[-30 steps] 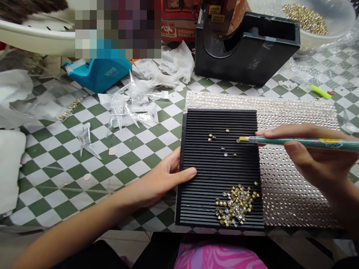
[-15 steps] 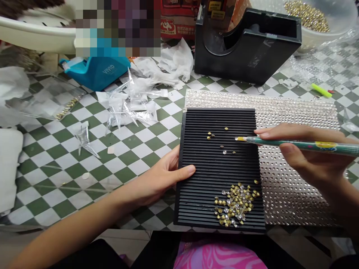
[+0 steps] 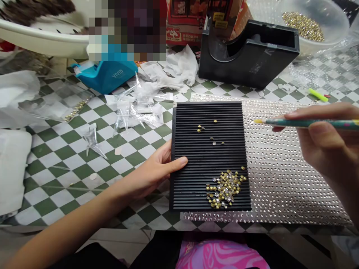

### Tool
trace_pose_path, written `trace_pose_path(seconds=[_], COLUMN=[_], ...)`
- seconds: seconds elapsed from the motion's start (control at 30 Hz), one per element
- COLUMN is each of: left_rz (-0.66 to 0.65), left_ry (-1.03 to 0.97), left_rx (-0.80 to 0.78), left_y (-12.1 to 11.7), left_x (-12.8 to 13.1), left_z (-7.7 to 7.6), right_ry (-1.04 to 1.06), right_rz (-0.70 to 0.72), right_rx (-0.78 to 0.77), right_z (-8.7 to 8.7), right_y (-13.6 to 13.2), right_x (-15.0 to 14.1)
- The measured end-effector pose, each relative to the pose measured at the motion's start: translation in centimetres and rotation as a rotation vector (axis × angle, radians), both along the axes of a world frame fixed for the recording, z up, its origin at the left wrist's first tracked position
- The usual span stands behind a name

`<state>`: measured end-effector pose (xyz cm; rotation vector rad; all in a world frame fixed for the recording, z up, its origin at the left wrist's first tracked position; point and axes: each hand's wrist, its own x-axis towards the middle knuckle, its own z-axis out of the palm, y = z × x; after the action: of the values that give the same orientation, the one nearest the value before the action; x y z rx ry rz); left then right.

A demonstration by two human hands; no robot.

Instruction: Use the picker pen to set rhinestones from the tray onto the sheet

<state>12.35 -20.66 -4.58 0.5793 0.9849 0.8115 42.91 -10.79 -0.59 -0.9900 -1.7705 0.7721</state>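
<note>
A black ridged rhinestone tray [image 3: 210, 175] lies on top of a sheet of clear rhinestones [image 3: 280, 179]. My left hand [image 3: 154, 172] grips the tray's left edge, with the thumb lying across the ridges. A heap of gold and clear rhinestones [image 3: 224, 189] sits near the tray's lower right, and several loose stones [image 3: 209, 130] are scattered higher up. My right hand [image 3: 325, 142] holds a green pick-up pencil [image 3: 305, 123] with a yellow tip. That tip hangs over the sheet, just right of the tray, touching no stone that I can see.
A black tape dispenser [image 3: 248, 52] stands behind the tray, and a plastic bowl of gold rhinestones [image 3: 303, 26] sits at the back right. A blue tape dispenser [image 3: 105, 76] and crumpled plastic film [image 3: 137, 112] lie on the checkered green-and-white tablecloth [image 3: 84, 160].
My right hand has drawn right and up, taking the pencil tip off the tray and over the sheet. The tray and everything around it sit further left and higher in view.
</note>
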Motion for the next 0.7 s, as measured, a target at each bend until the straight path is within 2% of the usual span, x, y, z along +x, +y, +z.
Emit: trace_pose_path(seconds=[0.07,0.13,0.27,0.43,0.57,0.7], left_rz=[0.027,0.07,0.166,0.273,0.336,0.329], left_ry=[0.021,0.053,0.103,0.189,0.209,0.205], left_rx=[0.008,0.026,0.031,0.027,0.056,0.108], left_y=[0.0,0.0,-0.2,-0.3,0.8,2.4], left_x=[-1.2,-2.4,-4.5,-6.6,-7.9,-8.3], left_z=[0.1,0.1,0.0,0.4,1.1,1.0], right_ry=[0.134,0.227,0.301,0.315,0.28,0.25], right_rz=[0.059,0.133,0.235,0.305,0.376,0.418], right_rx=[0.122,0.16,0.087,0.03,-0.024,-0.038], right_z=[-0.6,-1.3,-2.7,-3.8,-4.5,-5.4], right_y=[1.7,3.7,7.0,10.0,11.6,12.4], right_x=[-1.1,-2.5,-5.5,-9.0,-11.1,-12.1])
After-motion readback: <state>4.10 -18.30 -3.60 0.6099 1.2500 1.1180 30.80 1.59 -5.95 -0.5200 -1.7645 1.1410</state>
